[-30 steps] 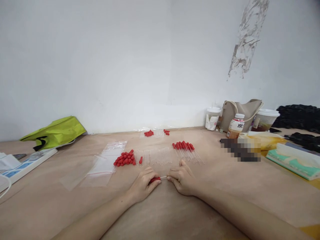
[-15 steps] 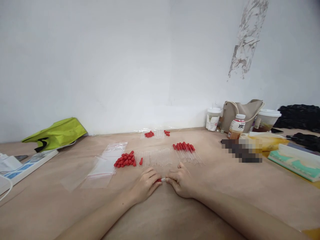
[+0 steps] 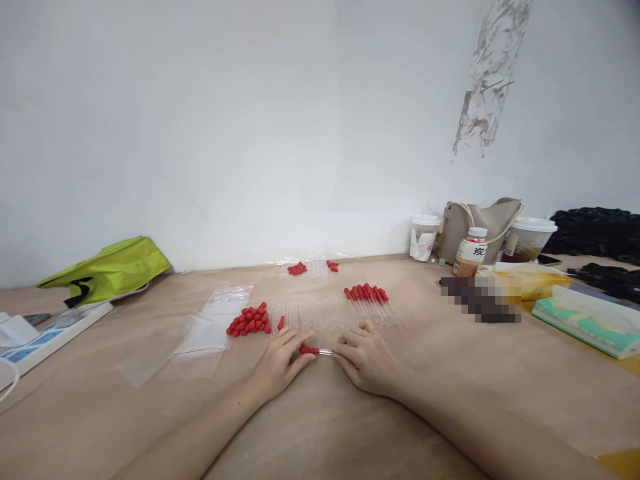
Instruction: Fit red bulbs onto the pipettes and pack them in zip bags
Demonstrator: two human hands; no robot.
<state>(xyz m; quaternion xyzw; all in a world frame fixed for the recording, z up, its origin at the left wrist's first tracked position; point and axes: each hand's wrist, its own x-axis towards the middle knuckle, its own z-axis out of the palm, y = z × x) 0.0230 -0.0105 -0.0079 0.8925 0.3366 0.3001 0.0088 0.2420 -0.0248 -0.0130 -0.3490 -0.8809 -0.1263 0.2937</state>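
Observation:
Between my hands, just above the table, is a glass dropper with a red rubber bulb (image 3: 309, 350) on its left end and a clear glass tube (image 3: 325, 352) on its right. My right hand (image 3: 369, 360) pinches the tube between thumb and fingers. Around the bulb, the thumb and fingers of my left hand (image 3: 281, 362) are parted, the thumb close under it. Beyond my left hand lie a heap of loose red bulbs (image 3: 249, 320) and one single bulb (image 3: 281, 323). Rows of clear glass tubes (image 3: 320, 313) lie behind the dropper. Past my right hand, several droppers with bulbs fitted (image 3: 373, 300) lie side by side.
Clear zip bags (image 3: 210, 327) lie left of the bulbs. More red bulbs (image 3: 297, 269) rest in plastic by the wall. A power strip (image 3: 60, 337) and yellow-green bag (image 3: 110, 267) are at left; a cup (image 3: 424, 239), bottle (image 3: 470, 252) and tissue pack (image 3: 587, 327) at right.
My left fingers have loosened and shifted left, so the red bulb shows in full. My right hand keeps its pinch on the tube. The view has shifted slightly.

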